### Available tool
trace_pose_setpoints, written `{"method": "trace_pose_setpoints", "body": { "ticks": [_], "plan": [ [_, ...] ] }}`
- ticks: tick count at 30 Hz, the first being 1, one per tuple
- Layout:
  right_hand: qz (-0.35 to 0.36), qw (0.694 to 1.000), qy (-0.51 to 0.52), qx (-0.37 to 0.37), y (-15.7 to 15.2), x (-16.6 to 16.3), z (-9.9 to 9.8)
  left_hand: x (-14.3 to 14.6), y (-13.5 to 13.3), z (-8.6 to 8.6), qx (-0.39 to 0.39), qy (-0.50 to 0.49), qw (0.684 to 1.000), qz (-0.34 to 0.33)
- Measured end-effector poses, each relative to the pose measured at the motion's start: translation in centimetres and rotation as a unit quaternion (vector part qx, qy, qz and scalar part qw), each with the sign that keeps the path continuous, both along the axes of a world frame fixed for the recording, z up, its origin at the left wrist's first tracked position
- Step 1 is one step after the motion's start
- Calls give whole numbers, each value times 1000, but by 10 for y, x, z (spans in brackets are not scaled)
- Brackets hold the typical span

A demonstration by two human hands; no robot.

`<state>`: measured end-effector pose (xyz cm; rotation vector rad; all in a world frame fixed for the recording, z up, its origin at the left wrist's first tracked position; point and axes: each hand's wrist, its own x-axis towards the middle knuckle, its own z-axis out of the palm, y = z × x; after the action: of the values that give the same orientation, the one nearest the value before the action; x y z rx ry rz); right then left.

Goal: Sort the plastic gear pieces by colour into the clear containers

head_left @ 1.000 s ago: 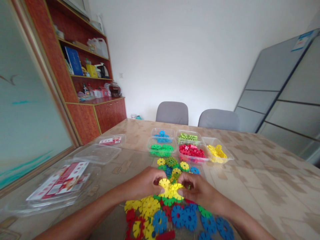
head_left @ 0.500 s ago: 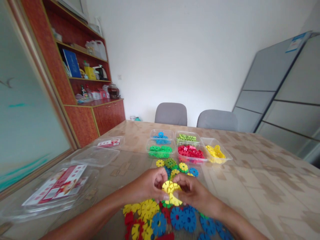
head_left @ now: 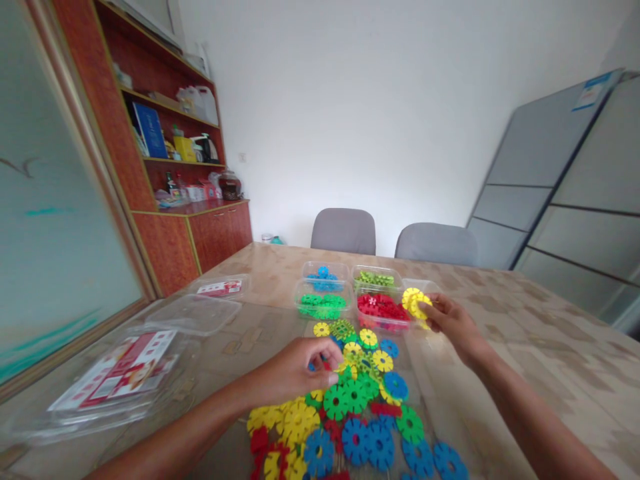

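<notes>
My right hand (head_left: 453, 323) pinches several yellow notched plastic discs (head_left: 415, 302), held together in a cluster. It is over the rightmost clear tub (head_left: 423, 285), which the hand and discs largely hide. My left hand (head_left: 303, 365) hovers above the loose pile, its fingers curved and the thumb apart from the forefinger, with nothing plainly held. Beneath and beside it lie green discs (head_left: 345, 399), yellow discs (head_left: 300, 420), blue discs (head_left: 370, 443) and red pieces (head_left: 386, 409).
Clear tubs hold sorted pieces: blue (head_left: 323, 279), green (head_left: 323, 306), light green (head_left: 376, 278) and red (head_left: 383, 311). Stacked clear lids with printed labels (head_left: 115, 367) lie at the left of the table. Two grey chairs (head_left: 343, 231) stand behind it.
My hands have parted. The right hand has carried the yellow discs forward and right to the rightmost tub, while the left has stayed over the pile and let go of them.
</notes>
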<state>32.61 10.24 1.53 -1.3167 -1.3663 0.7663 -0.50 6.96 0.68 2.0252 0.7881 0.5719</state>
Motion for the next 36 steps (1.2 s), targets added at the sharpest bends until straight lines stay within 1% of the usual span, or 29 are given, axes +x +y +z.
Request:
{"method": "trace_pose_setpoints", "body": {
  "ticks": [3, 6, 8, 10, 12, 15, 17, 18, 20, 21, 22, 23, 25, 27, 29, 32, 33, 36],
  "plan": [
    [-76, 997, -1, 18, 16, 28, -2, -2, 1, 5, 9, 11, 1000, 13],
    [-133, 991, -6, 26, 22, 46, -7, -5, 3, 9, 18, 27, 999, 25],
    [-149, 988, -18, 26, 19, 53, -9, -8, 5, 11, 20, 33, 999, 32],
    [-141, 989, -35, 22, 13, 55, -8, -12, 8, 12, 29, 41, 998, 30],
    [-114, 992, -55, 17, 6, 53, -2, -18, 11, 15, 51, 65, 996, 24],
    [-61, 995, -84, 2, -6, 43, 11, -33, 17, 19, 102, 161, 981, 39],
    [-6, 994, -112, -19, -16, 33, 19, -45, 20, 22, 122, 233, 963, 56],
    [38, 990, -135, -35, -22, 28, 22, -50, 22, 22, 123, 260, 956, 59],
    [144, 967, -200, -71, -34, 17, 26, -58, 24, 23, 111, 295, 947, 59],
    [191, 948, -239, -88, -40, 11, 27, -60, 25, 23, 103, 307, 944, 57],
    [223, 929, -277, -103, -45, 6, 26, -60, 25, 22, 96, 317, 942, 56],
    [237, 913, -311, -118, -49, 0, 25, -59, 24, 22, 93, 325, 940, 53],
    [242, 886, -366, -153, -55, -11, 20, -54, 21, 21, 98, 326, 939, 42],
    [249, 868, -394, -172, -58, -24, 14, -47, 18, 19, 107, 310, 945, 18],
    [264, 863, -398, -164, -59, -35, 7, -40, 14, 19, 97, 285, 954, -8],
    [288, 872, -372, -137, -62, -46, 2, -32, 8, 23, 51, 252, 966, -32],
    [295, 874, -363, -130, -64, -48, 2, -30, 5, 26, 47, 248, 967, -34],
    [311, 874, -358, -107, -68, -49, 10, -24, -6, 35, 81, 248, 965, -37]
  ]
}}
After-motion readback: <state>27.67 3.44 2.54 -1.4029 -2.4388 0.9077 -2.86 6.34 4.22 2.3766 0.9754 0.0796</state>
